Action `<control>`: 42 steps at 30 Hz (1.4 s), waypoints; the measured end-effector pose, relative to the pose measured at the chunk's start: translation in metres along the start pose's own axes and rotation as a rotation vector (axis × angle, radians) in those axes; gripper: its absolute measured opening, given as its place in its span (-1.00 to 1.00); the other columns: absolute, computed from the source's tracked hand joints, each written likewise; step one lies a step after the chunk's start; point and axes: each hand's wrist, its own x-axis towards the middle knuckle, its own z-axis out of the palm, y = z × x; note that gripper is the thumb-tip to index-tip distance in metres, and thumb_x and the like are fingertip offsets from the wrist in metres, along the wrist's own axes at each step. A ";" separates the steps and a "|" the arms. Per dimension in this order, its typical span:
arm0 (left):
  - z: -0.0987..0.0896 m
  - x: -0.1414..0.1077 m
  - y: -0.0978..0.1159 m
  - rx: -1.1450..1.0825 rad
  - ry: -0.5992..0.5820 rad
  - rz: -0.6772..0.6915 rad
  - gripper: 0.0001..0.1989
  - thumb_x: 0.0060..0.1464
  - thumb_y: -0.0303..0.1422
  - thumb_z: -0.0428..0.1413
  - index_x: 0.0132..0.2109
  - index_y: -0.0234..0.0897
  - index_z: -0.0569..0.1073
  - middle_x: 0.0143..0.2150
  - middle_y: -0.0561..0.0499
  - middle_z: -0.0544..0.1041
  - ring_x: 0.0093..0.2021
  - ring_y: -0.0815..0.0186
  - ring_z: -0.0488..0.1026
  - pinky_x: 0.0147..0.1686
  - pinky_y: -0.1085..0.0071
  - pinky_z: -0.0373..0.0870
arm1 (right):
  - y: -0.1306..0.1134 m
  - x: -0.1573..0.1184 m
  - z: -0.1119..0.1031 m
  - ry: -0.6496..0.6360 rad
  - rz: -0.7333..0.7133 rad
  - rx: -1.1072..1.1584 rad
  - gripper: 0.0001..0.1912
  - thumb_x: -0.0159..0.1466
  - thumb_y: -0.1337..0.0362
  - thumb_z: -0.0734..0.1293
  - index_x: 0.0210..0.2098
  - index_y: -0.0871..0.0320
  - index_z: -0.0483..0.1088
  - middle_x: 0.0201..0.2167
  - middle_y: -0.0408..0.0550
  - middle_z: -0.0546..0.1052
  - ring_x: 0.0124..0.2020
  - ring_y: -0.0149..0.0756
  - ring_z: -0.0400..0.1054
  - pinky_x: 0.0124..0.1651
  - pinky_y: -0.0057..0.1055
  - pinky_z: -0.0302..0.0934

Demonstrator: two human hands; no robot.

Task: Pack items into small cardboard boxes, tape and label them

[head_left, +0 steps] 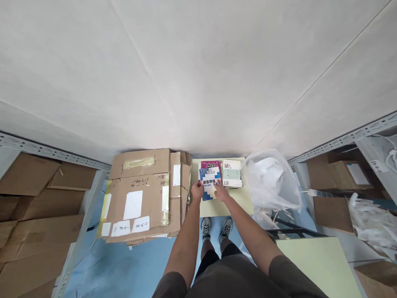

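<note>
One blue-and-white book (209,186), long axis fore-and-aft, was over the left half of the counter (227,208), between left fingers (200,185) pinched on its left edge and part-open right fingers (218,185) touching its right.

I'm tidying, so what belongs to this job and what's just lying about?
Likely job:
blue-and-white book, left hand and right hand on it
magenta book beneath
green-and-white book beside them
table

Likely lying about:
flattened cardboard
plastic bag
</note>
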 end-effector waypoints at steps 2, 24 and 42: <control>0.000 -0.002 -0.001 -0.018 -0.013 0.009 -0.67 0.37 -0.25 0.03 0.01 -0.34 0.61 -0.09 -0.25 0.70 -0.06 0.07 0.64 -0.05 0.27 0.47 | 0.000 0.000 -0.001 0.006 -0.007 0.013 -0.23 0.32 0.42 0.27 0.51 0.22 0.14 0.59 0.14 -0.01 0.62 0.03 -0.38 0.57 0.03 -0.18; -0.133 -0.047 0.073 -0.620 -0.651 0.375 -0.14 0.02 -0.03 0.33 0.43 -0.07 0.30 0.16 -0.17 0.57 -0.01 0.14 0.58 -0.13 0.26 0.56 | -0.066 -0.127 -0.105 0.403 -0.131 1.003 -0.36 0.16 -0.05 0.46 0.16 0.07 0.44 0.04 0.10 0.68 -0.05 0.04 0.62 -0.08 -0.10 0.52; 0.022 -0.237 0.130 -0.545 -1.178 0.444 -0.04 -0.17 -0.38 0.44 0.42 -0.10 0.38 -0.01 -0.10 0.62 -0.13 0.18 0.59 -0.13 0.29 0.51 | 0.061 -0.426 -0.072 0.793 -0.139 1.340 -0.37 0.09 0.08 0.60 0.14 -0.04 0.52 0.10 0.02 0.65 0.06 0.05 0.56 -0.04 -0.14 0.46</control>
